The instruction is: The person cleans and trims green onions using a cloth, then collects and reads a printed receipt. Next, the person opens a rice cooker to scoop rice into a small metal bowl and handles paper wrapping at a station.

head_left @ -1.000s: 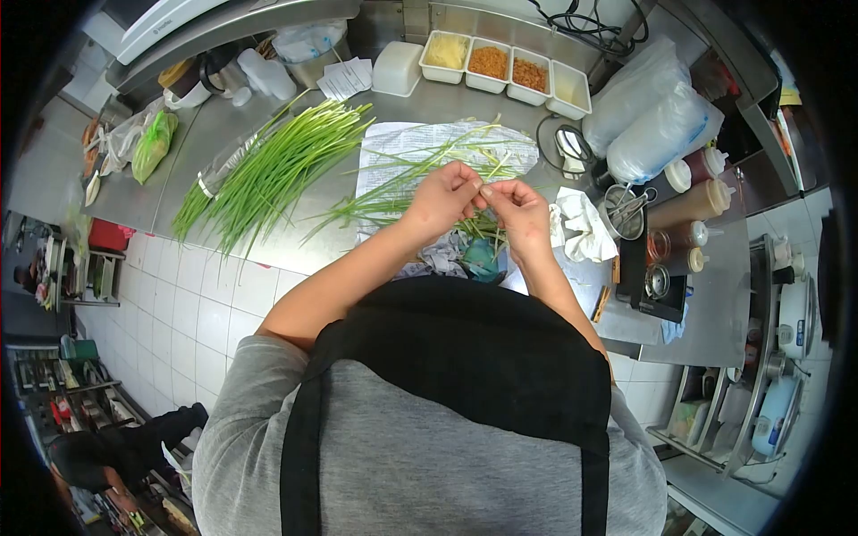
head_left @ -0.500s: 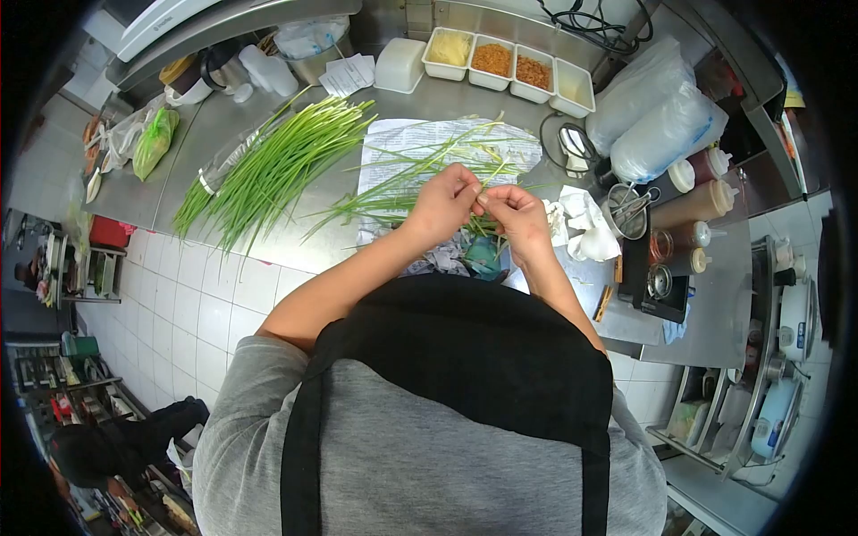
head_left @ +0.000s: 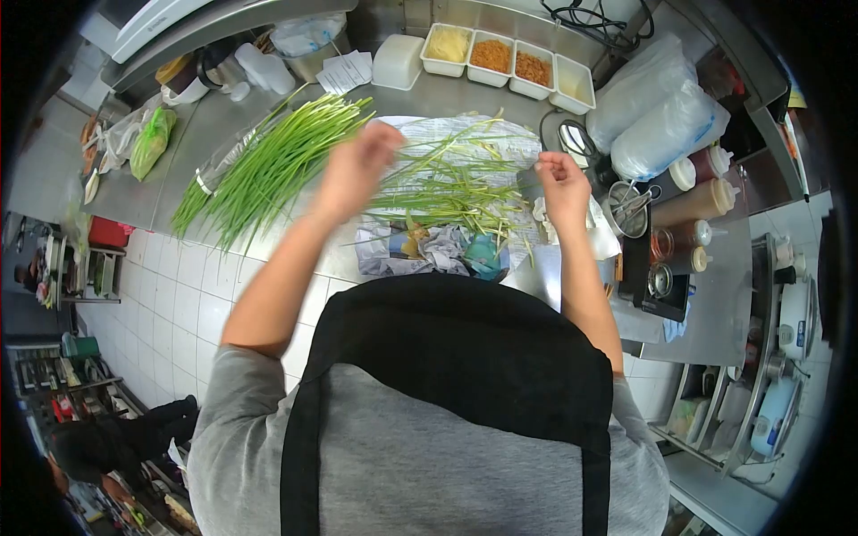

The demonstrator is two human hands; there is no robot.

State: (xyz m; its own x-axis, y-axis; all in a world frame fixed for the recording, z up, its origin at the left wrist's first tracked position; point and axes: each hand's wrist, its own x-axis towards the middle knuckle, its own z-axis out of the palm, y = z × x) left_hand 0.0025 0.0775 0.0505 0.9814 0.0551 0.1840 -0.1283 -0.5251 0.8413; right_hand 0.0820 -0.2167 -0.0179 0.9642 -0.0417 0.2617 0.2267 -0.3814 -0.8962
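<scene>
Chives (head_left: 259, 174) | axis diag., tips near-left | L hand (head_left: 357, 170) blurred, can't tell | R hand (head_left: 565, 186) fingertips together

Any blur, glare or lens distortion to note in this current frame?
Head view: the left hand is motion-blurred, the right hand sharper; head view: pale highlights on the clear bag; head view: fisheye bowing, black corners.

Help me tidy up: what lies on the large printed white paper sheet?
Thin green stalks lie across the sheet. Print beneath them is covered; the blurred left hand hides part of the sheet's left edge.
</scene>
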